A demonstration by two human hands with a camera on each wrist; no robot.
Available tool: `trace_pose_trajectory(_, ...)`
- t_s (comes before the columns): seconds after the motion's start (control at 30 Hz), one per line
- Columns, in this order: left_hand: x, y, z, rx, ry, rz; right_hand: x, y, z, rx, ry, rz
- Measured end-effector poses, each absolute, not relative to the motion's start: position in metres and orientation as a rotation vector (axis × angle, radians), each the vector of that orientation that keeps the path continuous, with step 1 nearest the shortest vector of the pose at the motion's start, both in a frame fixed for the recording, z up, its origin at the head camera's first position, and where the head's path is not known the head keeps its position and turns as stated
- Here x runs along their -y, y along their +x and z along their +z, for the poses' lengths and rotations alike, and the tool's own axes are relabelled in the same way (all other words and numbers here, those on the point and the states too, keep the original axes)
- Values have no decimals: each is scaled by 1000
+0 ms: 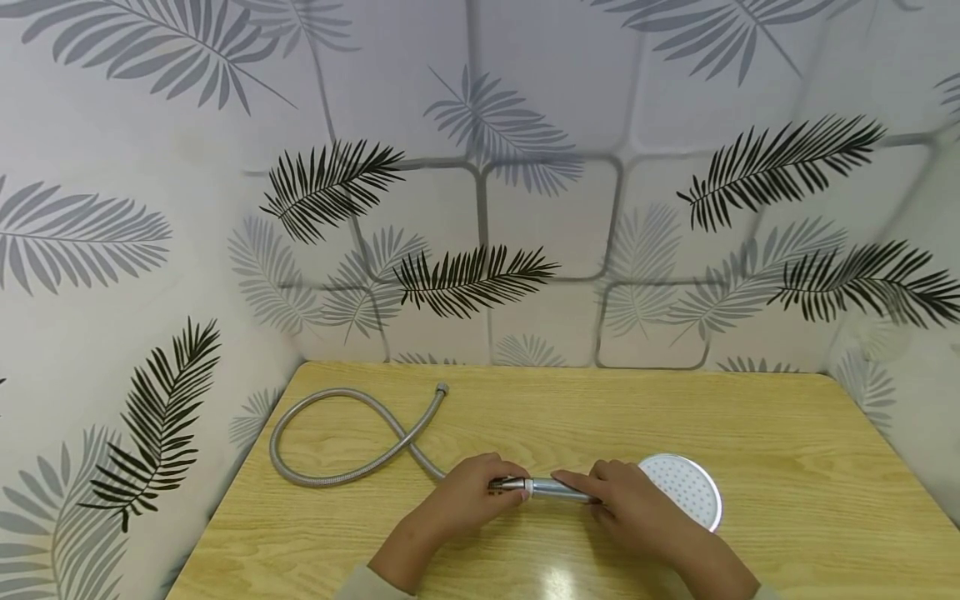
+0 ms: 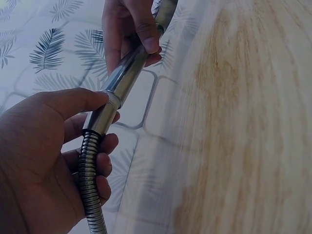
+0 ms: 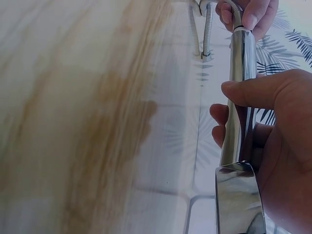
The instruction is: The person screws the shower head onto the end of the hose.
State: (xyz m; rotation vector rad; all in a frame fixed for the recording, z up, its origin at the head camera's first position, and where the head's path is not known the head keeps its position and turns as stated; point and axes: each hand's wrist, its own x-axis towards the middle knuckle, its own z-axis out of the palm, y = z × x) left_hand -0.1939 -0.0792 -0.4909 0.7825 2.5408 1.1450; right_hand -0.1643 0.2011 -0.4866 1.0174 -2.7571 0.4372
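A hand shower head [image 1: 682, 490] with a round, pale spray face and a chrome handle [image 1: 557, 488] lies across the front of the table. Its handle is in my right hand [image 1: 633, 504], with the thumb along one side and the fingers curled round the other. My left hand [image 1: 471, 497] pinches the metal end fitting [image 2: 100, 120] of a shower hose [image 1: 330, 481]; its lower fingers curl round the ribbed hose below. Fitting and handle meet end to end, with a whitish band [image 2: 113, 99] at the joint. In the right wrist view the chrome neck [image 3: 239, 197] shows close up.
On the left side of the wooden table [image 1: 787, 450], the hose loops and crosses itself, its free end nut [image 1: 442, 388] towards the back. Behind the table stands a wall [image 1: 547, 217] covered with leaf-patterned sheeting, which continues at both sides.
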Motion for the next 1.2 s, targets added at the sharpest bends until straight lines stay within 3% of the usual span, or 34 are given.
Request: trace_pose_trajectory(1.2,78,-193,-485,-2514,806,1095,-198,-163,-488,2695,1062,418)
